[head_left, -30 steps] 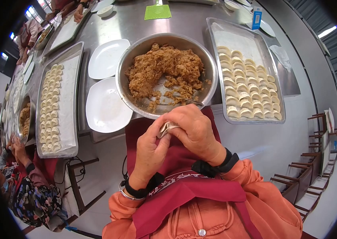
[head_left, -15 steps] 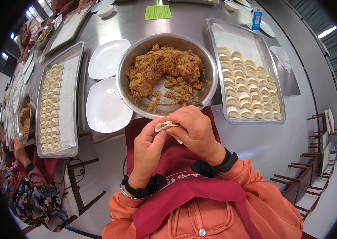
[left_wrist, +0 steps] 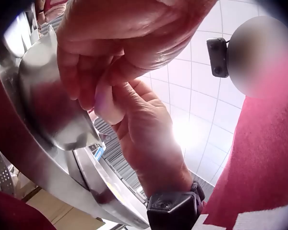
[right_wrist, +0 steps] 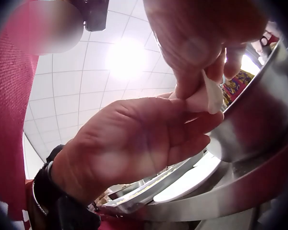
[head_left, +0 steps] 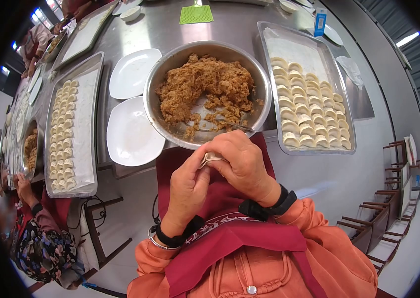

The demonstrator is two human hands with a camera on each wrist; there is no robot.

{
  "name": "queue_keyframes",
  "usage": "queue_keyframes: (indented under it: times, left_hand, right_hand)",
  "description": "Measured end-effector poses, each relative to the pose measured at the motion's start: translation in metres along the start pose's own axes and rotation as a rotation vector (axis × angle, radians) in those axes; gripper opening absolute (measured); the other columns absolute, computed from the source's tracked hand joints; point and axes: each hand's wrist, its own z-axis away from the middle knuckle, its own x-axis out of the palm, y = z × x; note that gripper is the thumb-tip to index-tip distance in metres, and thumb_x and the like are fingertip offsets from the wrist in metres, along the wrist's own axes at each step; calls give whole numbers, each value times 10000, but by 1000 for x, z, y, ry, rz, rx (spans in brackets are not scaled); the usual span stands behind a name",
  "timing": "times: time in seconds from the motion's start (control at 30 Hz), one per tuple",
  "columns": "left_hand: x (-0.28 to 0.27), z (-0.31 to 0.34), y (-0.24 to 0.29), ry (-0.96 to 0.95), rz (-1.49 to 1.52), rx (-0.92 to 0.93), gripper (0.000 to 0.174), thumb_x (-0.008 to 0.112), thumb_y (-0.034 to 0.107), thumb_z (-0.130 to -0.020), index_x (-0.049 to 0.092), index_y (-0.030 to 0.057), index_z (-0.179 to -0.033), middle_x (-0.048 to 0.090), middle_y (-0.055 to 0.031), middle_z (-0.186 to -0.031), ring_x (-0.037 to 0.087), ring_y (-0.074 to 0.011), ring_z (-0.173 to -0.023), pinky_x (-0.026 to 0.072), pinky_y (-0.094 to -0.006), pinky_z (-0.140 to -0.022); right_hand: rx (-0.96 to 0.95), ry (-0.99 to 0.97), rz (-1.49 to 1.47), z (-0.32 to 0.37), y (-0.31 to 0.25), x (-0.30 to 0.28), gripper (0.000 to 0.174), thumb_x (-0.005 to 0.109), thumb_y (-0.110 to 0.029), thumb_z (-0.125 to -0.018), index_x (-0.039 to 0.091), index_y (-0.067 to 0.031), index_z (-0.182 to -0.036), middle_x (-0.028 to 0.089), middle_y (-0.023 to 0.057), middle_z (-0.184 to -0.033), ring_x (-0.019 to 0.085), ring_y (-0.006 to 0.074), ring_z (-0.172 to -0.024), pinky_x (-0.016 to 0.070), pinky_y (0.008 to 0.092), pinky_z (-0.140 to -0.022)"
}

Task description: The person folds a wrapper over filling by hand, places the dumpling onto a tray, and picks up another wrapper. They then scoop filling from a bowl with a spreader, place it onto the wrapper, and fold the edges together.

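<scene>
Both hands meet just in front of the bowl's near rim in the head view, with a folded dumpling (head_left: 211, 158) between them. The left hand (head_left: 188, 185) pinches one end with thumb and fingers. From the other side, the right hand (head_left: 243, 166) grips it, thumb bent over the edge. Fingers hide most of the dumpling. In the right wrist view its pale wrapper (right_wrist: 213, 94) sticks out between the hands; the left wrist view shows a rounded part (left_wrist: 108, 109). Beyond the hands stands a metal bowl (head_left: 151, 116) of brown filling (head_left: 205, 82), a utensil handle (head_left: 239, 126) lying in it.
To the right, a metal tray (head_left: 294, 42) holds rows of dumplings (head_left: 309, 114). Two white plates (head_left: 135, 134) sit left of the bowl, beside another dumpling tray (head_left: 88, 124). A green mat (head_left: 196, 15) lies farther back. Another person's floral sleeve (head_left: 46, 248) is at left.
Half a second ago the wrapper showed wider and flatter above the thumbs; now the fingers close over more of it. The bowl, plates and trays stay in place.
</scene>
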Motion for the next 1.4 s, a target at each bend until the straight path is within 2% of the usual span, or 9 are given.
queue_keyframes:
  times: [0.23,0.37,0.43,0.53,0.77,0.83,1.07,1.13,1.4]
  left_hand:
    - [1,1,5,-6,199,-115,425,480,-32,-851,408,1,-1268,539,-89,-1112,524,-126,-977,425,-236,-838]
    - [2,1,6,-28,255,-146,374,467,-11,-872,428,-14,-1244,540,-84,-1111,523,-124,-982,422,-241,-850]
    - [3,3,0,-42,498,-225,333,443,19,-897,437,-33,-1226,535,-83,-1122,520,-128,-997,427,-249,-859]
    - [5,4,-2,-31,574,-201,318,413,40,-916,436,-47,-1221,535,-81,-1124,522,-137,-1009,424,-258,-880]
    - [10,8,7,-36,431,-242,368,407,-21,-884,425,-14,-1252,530,-87,-1134,519,-136,-1017,431,-262,-879]
    - [9,7,12,-94,235,-201,422,414,-61,-841,426,-4,-1259,526,-85,-1140,517,-131,-1012,432,-255,-864]
    - [15,12,7,-84,211,-164,537,414,-81,-796,323,-10,-1320,490,-102,-1182,484,-136,-1059,401,-248,-890]
    - [18,14,2,14,82,-40,573,467,-47,-769,322,13,-1320,600,-132,-994,593,-145,-861,475,-264,-746]
    - [24,25,1,-53,131,-70,614,479,-64,-756,297,28,-1335,580,-132,-1042,578,-165,-926,480,-271,-762]
  right_hand:
    - [-110,-48,8,4,3,-3,172,676,-55,-625,587,-66,-772,565,40,-816,540,235,-753,459,328,-626]
    - [-82,-18,-18,4,2,-4,169,681,-68,-634,590,-65,-776,565,40,-797,539,237,-732,457,331,-625]
    - [-65,-1,-26,5,0,-4,166,682,-73,-639,591,-65,-778,565,41,-790,539,237,-725,457,330,-625]
    - [34,-14,-41,5,-3,-5,160,691,-57,-644,603,-63,-778,574,52,-772,536,244,-700,437,330,-607]
    - [-67,-36,-30,10,-1,-5,176,696,-51,-623,597,-69,-767,578,49,-788,544,246,-728,450,327,-621]
    - [-80,-56,-20,11,-1,-6,181,697,-48,-617,597,-70,-766,580,49,-793,544,246,-731,451,326,-622]
    - [-35,31,8,17,-6,-4,186,685,-54,-598,569,-71,-742,557,39,-816,532,236,-784,456,326,-662]
    - [-15,48,11,19,-5,-5,190,688,-54,-599,569,-69,-746,556,43,-820,533,238,-787,456,329,-668]
    - [-71,44,-72,40,1,-5,193,708,-60,-606,586,-58,-755,565,59,-780,528,247,-724,442,340,-617]
